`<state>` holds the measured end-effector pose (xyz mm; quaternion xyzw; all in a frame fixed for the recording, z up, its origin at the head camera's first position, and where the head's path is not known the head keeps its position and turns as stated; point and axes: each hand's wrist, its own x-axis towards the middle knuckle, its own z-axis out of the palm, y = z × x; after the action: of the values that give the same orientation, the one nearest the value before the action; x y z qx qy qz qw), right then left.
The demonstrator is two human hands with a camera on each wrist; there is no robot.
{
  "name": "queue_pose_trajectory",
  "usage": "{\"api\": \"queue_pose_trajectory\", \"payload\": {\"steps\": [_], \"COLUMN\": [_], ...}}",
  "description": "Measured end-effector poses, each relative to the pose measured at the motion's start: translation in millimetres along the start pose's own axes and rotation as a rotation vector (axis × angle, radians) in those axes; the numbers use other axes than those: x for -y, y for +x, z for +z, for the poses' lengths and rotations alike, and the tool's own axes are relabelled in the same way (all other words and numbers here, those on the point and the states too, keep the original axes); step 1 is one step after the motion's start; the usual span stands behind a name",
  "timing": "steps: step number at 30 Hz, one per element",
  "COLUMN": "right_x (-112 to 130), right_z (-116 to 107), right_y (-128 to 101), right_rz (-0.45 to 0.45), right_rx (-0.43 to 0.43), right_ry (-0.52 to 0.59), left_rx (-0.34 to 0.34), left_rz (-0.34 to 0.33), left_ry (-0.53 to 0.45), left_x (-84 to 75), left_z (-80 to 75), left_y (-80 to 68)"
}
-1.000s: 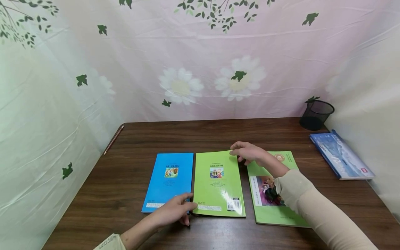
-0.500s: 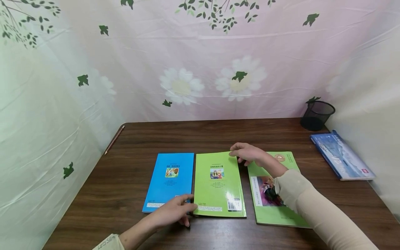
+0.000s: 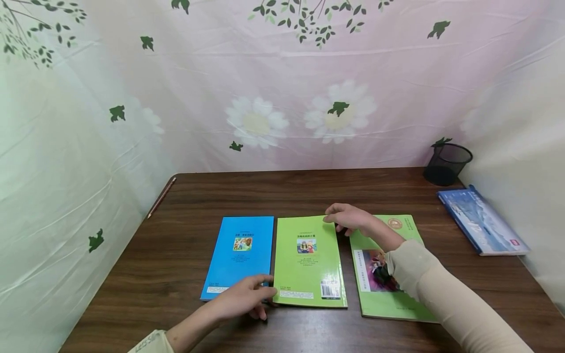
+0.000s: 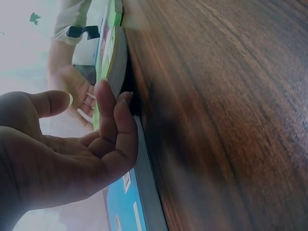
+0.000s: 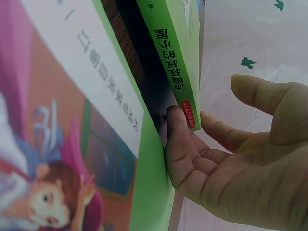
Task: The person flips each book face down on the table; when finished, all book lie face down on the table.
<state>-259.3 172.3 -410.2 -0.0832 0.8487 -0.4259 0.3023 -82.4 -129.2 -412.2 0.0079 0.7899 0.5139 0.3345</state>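
Green book [image 3: 307, 262], the middle 1 of 3 lying in a row on the dark wooden table [image 3: 309, 189], rests flat with its back cover and barcode up. The left hand [image 3: 242, 300] is at its near left corner, fingers loosely extended and touching the edge where it meets the blue book [image 3: 238, 255]; the left wrist view shows the fingertips [image 4: 111, 103] against the stacked page edges. The right hand [image 3: 350, 218] is at the far right corner, fingers [image 5: 180, 139] straight against the corner at the end of the spine while the thumb hovers above the cover, not clamped. The 2 hands sit well apart, on diagonally opposite corners. Just right of the book, under the right forearm, lies a larger green picture book [image 3: 384, 274]. Farther right, near the table's edge, is a blue-white book [image 3: 483, 220], with a black mesh pen cup [image 3: 447, 163] behind it. A pencil [image 3: 161, 197] lies at the far left edge, before the floral backdrop [image 3: 282, 88].
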Motion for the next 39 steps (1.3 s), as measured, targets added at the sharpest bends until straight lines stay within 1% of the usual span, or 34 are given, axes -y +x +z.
{"api": "queue_pose_trajectory", "payload": {"steps": [8,14,23,30,33,36,39], "right_x": [-1,0,-1,-3,-4,-4,-3], "right_z": [1,2,3,5,6,6,6], "right_y": [1,0,0,-1,-1,-1,-2], "right_rz": [0.005,0.006,0.003,0.001,0.002,0.002,-0.001], "right_rx": [-0.008,-0.016,-0.02,-0.035,-0.049,-0.055,-0.053], "right_ry": [0.018,0.009,0.006,0.009,0.007,0.001,0.003], "left_rx": [0.004,0.01,0.005,0.016,0.049,0.112,0.179], "left_rz": [-0.007,-0.009,0.025,0.034,0.054,0.069,0.069], "left_ry": [0.013,0.009,-0.017,-0.022,-0.018,-0.015,-0.016], "left_x": [-2.4,-2.1,-2.7,-6.2,-8.6,-10.3,-11.0], "left_z": [-0.6,-1.5,-6.4,-4.8,-2.7,-0.1,2.4], "left_y": [-2.3,-4.1,-6.1,-6.8,-6.8,-6.9,-7.5]}}
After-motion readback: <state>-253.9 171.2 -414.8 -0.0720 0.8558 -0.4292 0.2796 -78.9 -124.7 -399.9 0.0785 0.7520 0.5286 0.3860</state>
